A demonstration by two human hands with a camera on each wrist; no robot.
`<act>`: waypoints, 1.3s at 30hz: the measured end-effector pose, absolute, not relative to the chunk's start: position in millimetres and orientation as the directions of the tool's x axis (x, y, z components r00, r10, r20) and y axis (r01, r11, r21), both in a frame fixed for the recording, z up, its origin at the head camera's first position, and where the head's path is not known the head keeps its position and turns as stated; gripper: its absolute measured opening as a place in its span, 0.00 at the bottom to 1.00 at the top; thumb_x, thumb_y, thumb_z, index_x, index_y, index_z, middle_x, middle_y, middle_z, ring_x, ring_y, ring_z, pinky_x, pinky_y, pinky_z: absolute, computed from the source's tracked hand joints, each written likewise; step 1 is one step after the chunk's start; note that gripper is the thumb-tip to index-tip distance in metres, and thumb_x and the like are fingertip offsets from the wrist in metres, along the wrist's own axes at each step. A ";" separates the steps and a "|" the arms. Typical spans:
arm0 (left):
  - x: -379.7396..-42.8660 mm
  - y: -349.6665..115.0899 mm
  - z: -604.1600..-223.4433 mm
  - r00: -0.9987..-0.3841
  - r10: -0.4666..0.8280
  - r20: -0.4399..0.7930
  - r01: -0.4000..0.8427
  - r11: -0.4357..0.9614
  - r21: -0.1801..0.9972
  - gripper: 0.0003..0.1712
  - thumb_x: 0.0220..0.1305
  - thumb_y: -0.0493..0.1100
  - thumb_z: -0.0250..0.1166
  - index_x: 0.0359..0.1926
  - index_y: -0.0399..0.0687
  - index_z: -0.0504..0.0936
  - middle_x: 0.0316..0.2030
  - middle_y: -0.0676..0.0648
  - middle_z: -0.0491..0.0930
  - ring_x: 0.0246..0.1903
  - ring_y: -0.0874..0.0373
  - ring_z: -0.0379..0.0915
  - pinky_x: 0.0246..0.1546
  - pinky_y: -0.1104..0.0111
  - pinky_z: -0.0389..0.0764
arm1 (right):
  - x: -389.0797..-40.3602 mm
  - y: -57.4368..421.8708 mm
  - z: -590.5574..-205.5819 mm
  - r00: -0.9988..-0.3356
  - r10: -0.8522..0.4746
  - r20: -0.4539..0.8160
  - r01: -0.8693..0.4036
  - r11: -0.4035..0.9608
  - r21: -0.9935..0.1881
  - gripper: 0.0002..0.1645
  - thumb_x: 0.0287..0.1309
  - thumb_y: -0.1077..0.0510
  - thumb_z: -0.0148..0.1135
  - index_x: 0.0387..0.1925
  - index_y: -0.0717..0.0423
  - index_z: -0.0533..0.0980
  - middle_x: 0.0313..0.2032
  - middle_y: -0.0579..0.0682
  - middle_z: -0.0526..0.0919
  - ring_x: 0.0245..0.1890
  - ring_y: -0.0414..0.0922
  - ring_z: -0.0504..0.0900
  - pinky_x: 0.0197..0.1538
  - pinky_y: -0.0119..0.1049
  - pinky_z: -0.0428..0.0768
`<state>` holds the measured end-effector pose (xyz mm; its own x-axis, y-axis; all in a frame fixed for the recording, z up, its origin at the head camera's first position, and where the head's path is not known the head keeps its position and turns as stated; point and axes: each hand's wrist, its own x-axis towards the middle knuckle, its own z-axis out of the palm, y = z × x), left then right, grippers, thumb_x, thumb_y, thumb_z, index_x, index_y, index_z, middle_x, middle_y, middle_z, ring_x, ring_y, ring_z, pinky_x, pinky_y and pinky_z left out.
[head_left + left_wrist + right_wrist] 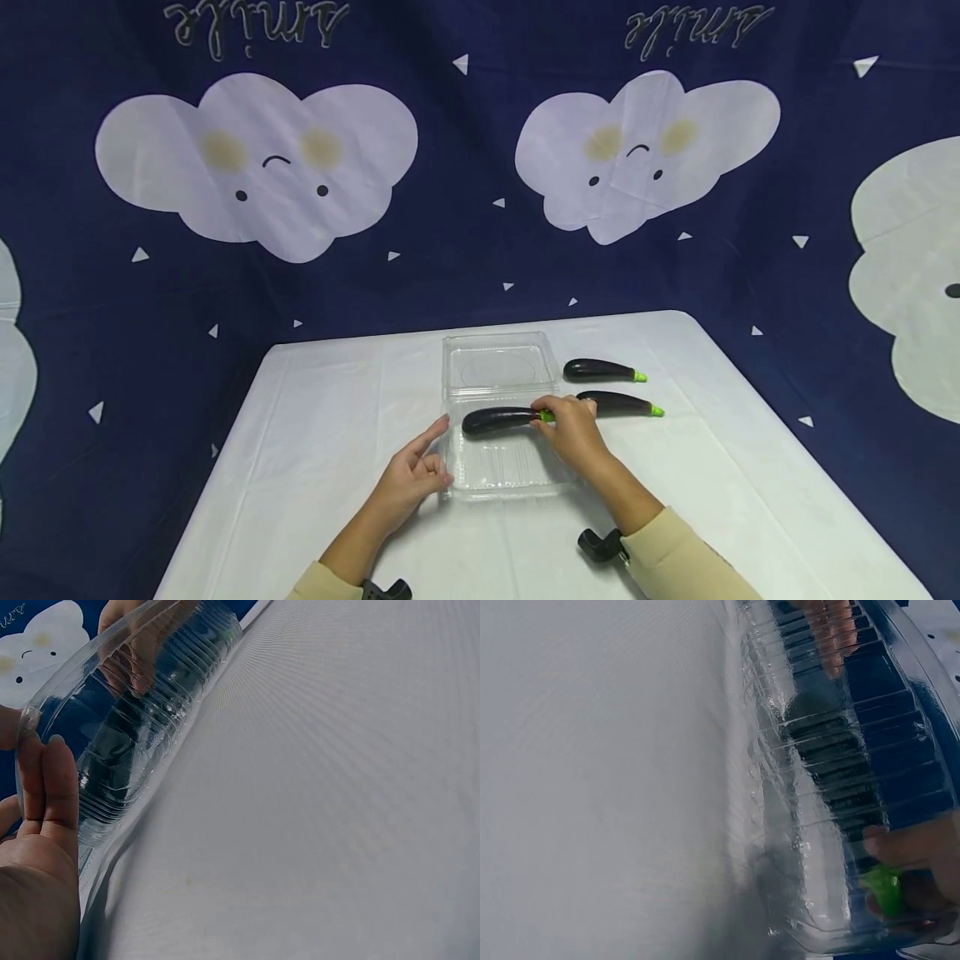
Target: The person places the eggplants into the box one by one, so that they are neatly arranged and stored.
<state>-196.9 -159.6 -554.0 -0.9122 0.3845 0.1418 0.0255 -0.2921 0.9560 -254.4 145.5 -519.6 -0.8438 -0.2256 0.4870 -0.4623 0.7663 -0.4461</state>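
Note:
A dark purple eggplant (498, 421) with a green stem end lies over the near half of a clear plastic clamshell box (517, 475), whose lid (495, 367) is folded back. My right hand (573, 429) pinches this eggplant by the stem end. Through the box's ribbed wall, the right wrist view shows the green stem (886, 889) between thumb and fingers. My left hand (405, 483) touches the box's left side, index finger extended along the edge. Straight fingers (58, 784) rest against the outside wall in the left wrist view.
Two more eggplants, one farther back (600, 370) and one nearer (618, 403), lie right of the box, the nearer partly behind my right hand. A white cloth covers the table (322, 417). A dark blue curtain (450, 283) with printed clouds hangs behind.

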 end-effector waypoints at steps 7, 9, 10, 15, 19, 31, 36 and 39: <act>-196.0 -160.0 -553.7 -0.915 0.382 0.133 0.016 -0.294 0.956 0.54 0.58 0.20 0.68 0.81 0.31 0.52 0.61 0.16 0.61 0.33 0.62 0.76 0.34 0.76 0.81 | -254.4 144.5 -519.7 -0.862 -0.220 0.457 -0.439 0.774 -0.455 0.16 0.49 0.63 0.83 0.42 0.56 0.88 0.41 0.52 0.91 0.41 0.53 0.84 0.46 0.56 0.66; -196.0 -160.4 -554.0 -0.914 0.383 0.137 0.019 -0.295 0.955 0.54 0.57 0.20 0.68 0.81 0.31 0.52 0.64 0.17 0.59 0.33 0.62 0.76 0.33 0.76 0.80 | -253.6 144.5 -518.9 -0.865 -0.215 0.453 -0.435 0.770 -0.466 0.16 0.50 0.63 0.82 0.43 0.57 0.88 0.42 0.53 0.90 0.41 0.53 0.85 0.47 0.56 0.66; -195.8 -160.7 -554.2 -0.914 0.382 0.137 0.021 -0.293 0.956 0.54 0.57 0.20 0.67 0.81 0.30 0.52 0.68 0.20 0.57 0.33 0.62 0.76 0.34 0.76 0.80 | -253.5 144.7 -518.6 -0.868 -0.212 0.449 -0.433 0.766 -0.475 0.17 0.51 0.63 0.82 0.44 0.57 0.88 0.42 0.53 0.90 0.42 0.53 0.85 0.47 0.56 0.66; -195.9 -160.7 -555.2 -0.916 0.381 0.129 0.019 -0.280 0.960 0.54 0.57 0.19 0.67 0.81 0.30 0.52 0.76 0.27 0.54 0.33 0.62 0.76 0.33 0.76 0.80 | -252.1 151.1 -515.0 -0.885 -0.178 0.431 -0.418 0.712 -0.565 0.17 0.54 0.64 0.81 0.46 0.59 0.88 0.43 0.53 0.90 0.44 0.53 0.86 0.55 0.58 0.72; -196.2 -159.3 -555.6 -0.912 0.391 0.124 0.011 -0.278 0.960 0.54 0.58 0.20 0.68 0.81 0.31 0.52 0.69 0.21 0.58 0.33 0.63 0.76 0.33 0.76 0.80 | -252.0 165.7 -509.2 -0.906 -0.101 0.411 -0.380 0.621 -0.685 0.15 0.56 0.64 0.79 0.46 0.59 0.88 0.43 0.51 0.90 0.44 0.53 0.87 0.51 0.56 0.82; -195.2 -159.1 -555.0 -0.919 0.379 0.111 0.001 -0.277 0.961 0.54 0.57 0.20 0.67 0.81 0.32 0.52 0.73 0.25 0.56 0.33 0.63 0.76 0.32 0.77 0.80 | -269.8 255.3 -511.1 -0.926 0.085 0.367 -0.293 0.449 -0.844 0.14 0.64 0.63 0.75 0.49 0.67 0.86 0.44 0.60 0.89 0.40 0.39 0.86 0.43 0.22 0.79; -196.1 -159.9 -555.6 -0.922 0.368 0.121 0.020 -0.266 0.964 0.53 0.58 0.20 0.67 0.81 0.32 0.53 0.80 0.35 0.51 0.34 0.62 0.76 0.35 0.76 0.81 | -278.3 292.7 -512.8 -0.911 0.116 0.396 -0.281 0.531 -0.800 0.16 0.66 0.61 0.74 0.51 0.65 0.85 0.47 0.59 0.89 0.43 0.43 0.85 0.45 0.22 0.78; -197.0 -160.0 -556.1 -0.922 0.368 0.124 0.022 -0.267 0.963 0.53 0.58 0.20 0.67 0.81 0.32 0.53 0.81 0.36 0.50 0.35 0.62 0.76 0.36 0.75 0.82 | -282.4 310.4 -515.6 -0.918 0.106 0.381 -0.263 0.555 -0.789 0.19 0.66 0.60 0.74 0.54 0.66 0.84 0.50 0.61 0.88 0.49 0.53 0.84 0.52 0.35 0.80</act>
